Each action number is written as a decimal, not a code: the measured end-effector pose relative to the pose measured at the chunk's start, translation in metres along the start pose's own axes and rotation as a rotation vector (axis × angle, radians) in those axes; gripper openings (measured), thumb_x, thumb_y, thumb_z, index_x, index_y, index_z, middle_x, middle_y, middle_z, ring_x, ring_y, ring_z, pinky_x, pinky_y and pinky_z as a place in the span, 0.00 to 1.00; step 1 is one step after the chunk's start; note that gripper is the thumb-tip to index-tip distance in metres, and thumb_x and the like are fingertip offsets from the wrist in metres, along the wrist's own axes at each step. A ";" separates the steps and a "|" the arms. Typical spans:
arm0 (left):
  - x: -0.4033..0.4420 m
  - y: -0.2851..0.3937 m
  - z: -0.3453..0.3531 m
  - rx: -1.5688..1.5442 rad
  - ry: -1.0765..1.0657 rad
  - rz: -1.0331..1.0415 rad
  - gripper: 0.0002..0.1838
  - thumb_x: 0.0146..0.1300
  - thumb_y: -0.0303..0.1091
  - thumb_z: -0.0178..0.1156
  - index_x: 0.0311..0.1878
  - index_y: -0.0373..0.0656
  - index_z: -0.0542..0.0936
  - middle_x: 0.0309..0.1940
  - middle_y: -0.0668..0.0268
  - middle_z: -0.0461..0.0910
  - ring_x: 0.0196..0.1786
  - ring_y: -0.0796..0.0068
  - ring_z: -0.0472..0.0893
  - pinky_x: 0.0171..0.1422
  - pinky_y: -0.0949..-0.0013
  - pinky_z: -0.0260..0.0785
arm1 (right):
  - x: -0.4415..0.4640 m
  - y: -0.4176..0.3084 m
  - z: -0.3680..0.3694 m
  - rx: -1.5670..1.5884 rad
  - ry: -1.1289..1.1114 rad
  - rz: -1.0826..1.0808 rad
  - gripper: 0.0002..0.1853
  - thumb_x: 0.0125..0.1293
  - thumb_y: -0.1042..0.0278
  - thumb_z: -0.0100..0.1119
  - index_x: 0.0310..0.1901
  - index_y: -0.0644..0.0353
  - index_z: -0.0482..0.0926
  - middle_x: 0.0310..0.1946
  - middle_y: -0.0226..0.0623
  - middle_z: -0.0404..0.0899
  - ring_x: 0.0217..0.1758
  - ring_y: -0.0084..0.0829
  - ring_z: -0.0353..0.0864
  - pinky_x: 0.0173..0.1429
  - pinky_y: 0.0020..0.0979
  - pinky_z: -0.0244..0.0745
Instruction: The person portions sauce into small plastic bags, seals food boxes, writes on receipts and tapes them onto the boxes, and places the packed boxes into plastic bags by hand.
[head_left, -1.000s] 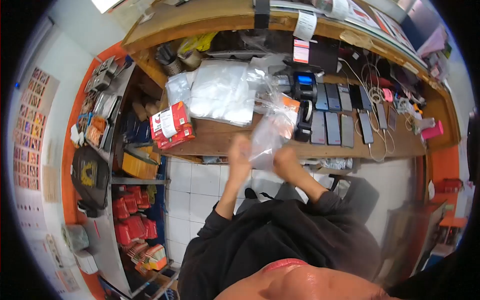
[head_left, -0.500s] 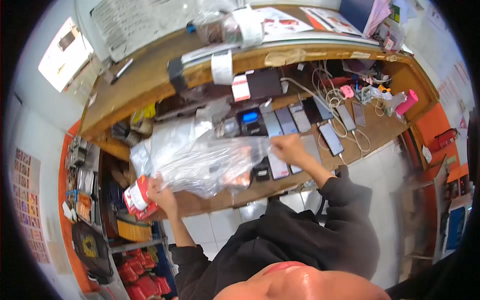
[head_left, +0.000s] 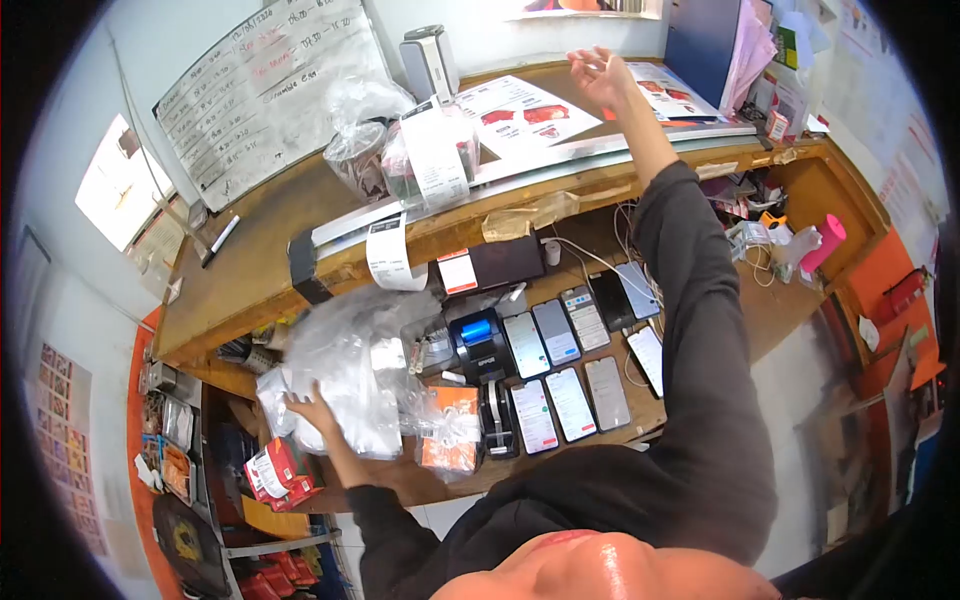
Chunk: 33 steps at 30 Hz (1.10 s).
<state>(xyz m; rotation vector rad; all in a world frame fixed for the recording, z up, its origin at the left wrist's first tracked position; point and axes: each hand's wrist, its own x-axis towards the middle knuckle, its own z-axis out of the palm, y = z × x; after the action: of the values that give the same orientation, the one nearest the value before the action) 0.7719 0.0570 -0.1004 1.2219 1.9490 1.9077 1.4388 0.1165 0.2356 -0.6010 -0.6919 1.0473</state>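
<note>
My left hand (head_left: 318,412) has its fingers spread over the near edge of a pile of clear plastic bags (head_left: 350,360). Just below it sits a red package with a white label (head_left: 272,474). My right hand (head_left: 600,80) is raised over the upper counter, fingers apart and slightly curled, with nothing in it. Beneath and beside that hand lie printed sheets with red pictures (head_left: 525,112). Between the bags and the phones are an orange box under clear plastic (head_left: 450,428), a tape dispenser (head_left: 497,418) and a black label printer (head_left: 482,340).
Several phones (head_left: 570,403) lie in rows on the lower desk, with white cables (head_left: 600,255) behind them. Plastic-wrapped cups (head_left: 357,155) and a receipt strip (head_left: 432,155) stand on the upper counter (head_left: 270,265), whose edge overhangs the desk. A whiteboard (head_left: 270,95) leans behind.
My right hand has let go of the clear plastic and risen over the upper counter. My left hand has left the red package for the bags. The camera view has tilted up.
</note>
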 end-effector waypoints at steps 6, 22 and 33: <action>-0.172 0.084 -0.013 0.323 -0.624 0.517 0.40 0.60 0.40 0.60 0.71 0.35 0.54 0.71 0.46 0.51 0.74 0.46 0.50 0.76 0.47 0.39 | 0.083 0.018 -0.004 0.478 0.296 -0.082 0.25 0.71 0.64 0.44 0.62 0.67 0.50 0.56 0.64 0.60 0.55 0.56 0.72 0.55 0.50 0.80; -0.192 0.016 0.011 0.228 -0.678 0.031 0.16 0.61 0.44 0.60 0.38 0.39 0.75 0.31 0.60 0.73 0.37 0.65 0.72 0.44 0.65 0.64 | 0.157 0.071 -0.012 0.183 0.406 -0.086 0.16 0.68 0.71 0.41 0.56 0.65 0.60 0.49 0.57 0.69 0.46 0.42 0.75 0.53 0.45 0.81; -0.145 0.027 -0.015 -0.096 -0.396 -0.374 0.16 0.63 0.34 0.60 0.24 0.41 0.66 0.21 0.75 0.61 0.28 0.82 0.58 0.32 0.73 0.53 | 0.157 0.069 -0.011 0.197 0.431 -0.032 0.12 0.68 0.70 0.43 0.52 0.60 0.66 0.46 0.50 0.74 0.37 0.37 0.76 0.45 0.37 0.81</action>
<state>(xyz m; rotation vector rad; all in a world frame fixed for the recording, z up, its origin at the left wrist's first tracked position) 0.8693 -0.0489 -0.1348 1.0236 1.7088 1.4316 1.4600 0.2857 0.2126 -0.6158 -0.2172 0.9032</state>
